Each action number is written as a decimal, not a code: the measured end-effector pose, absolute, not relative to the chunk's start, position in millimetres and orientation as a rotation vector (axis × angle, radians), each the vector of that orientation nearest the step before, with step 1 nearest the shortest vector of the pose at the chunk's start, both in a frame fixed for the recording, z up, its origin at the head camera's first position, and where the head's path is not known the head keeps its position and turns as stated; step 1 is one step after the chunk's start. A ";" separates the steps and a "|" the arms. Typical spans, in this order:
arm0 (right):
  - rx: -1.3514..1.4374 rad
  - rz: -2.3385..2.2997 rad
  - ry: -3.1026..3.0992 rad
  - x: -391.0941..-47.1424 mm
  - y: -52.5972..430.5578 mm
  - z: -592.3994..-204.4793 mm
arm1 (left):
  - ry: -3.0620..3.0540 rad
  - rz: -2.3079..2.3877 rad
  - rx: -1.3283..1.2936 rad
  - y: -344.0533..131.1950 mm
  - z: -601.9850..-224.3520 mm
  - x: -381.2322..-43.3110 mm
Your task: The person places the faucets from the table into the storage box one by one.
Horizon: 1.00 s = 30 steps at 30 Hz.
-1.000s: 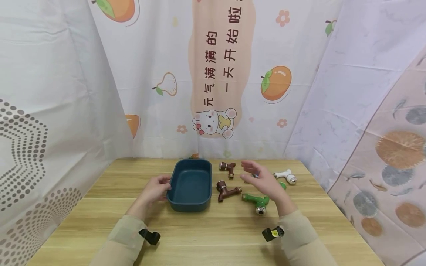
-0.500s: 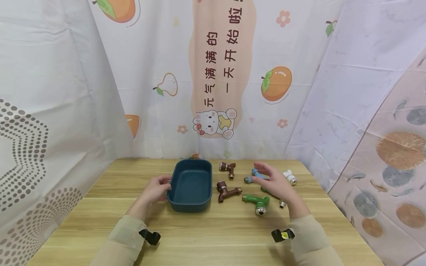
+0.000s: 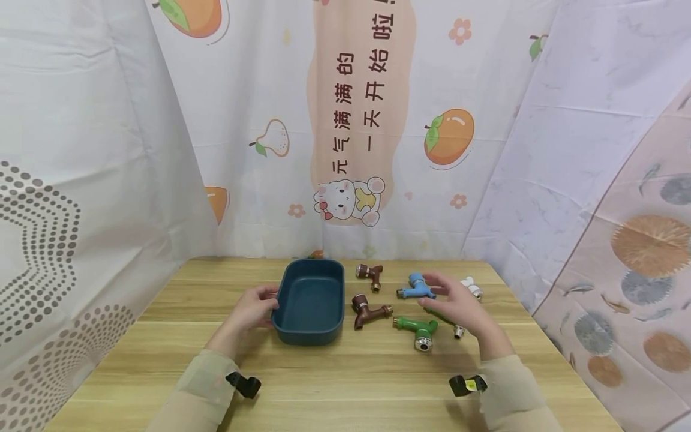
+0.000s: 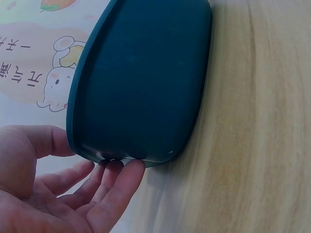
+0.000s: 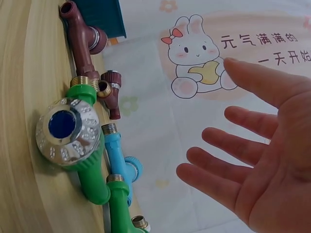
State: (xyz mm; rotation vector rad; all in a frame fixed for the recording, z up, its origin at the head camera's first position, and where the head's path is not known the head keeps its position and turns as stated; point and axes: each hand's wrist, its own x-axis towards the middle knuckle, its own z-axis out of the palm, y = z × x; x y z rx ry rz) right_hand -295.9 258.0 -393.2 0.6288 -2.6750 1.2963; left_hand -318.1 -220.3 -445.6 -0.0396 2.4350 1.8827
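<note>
My left hand (image 3: 252,309) holds the near-left rim of a dark teal plastic box (image 3: 310,307), thumb over the edge and fingers against the outer wall (image 4: 136,97). My right hand (image 3: 459,305) hovers with relaxed, spread fingers, holding nothing (image 5: 252,150). Beside its fingertips lies a blue faucet (image 3: 415,289). Under the hand a second green faucet (image 3: 444,314) is partly hidden. A green faucet (image 3: 420,330) with a chrome knob lies nearer me. Behind the hand, a white faucet (image 3: 471,285) is partly covered.
Two brown faucets, one farther back (image 3: 375,273) and one nearer (image 3: 369,311), lie between the box and the blue faucet. Everything stands on a wood-grain table (image 3: 345,384). Printed curtains (image 3: 259,198) hang behind it and at both sides.
My right hand has moved right and slightly lower in the head view, uncovering the blue faucet and part of the second green one. The left hand and box stay put.
</note>
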 end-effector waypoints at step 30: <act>0.588 1.449 -2.916 -299.6 271.7 -416.4 | 2.445 1.883 -0.024 -220.0 -444.5 -316.7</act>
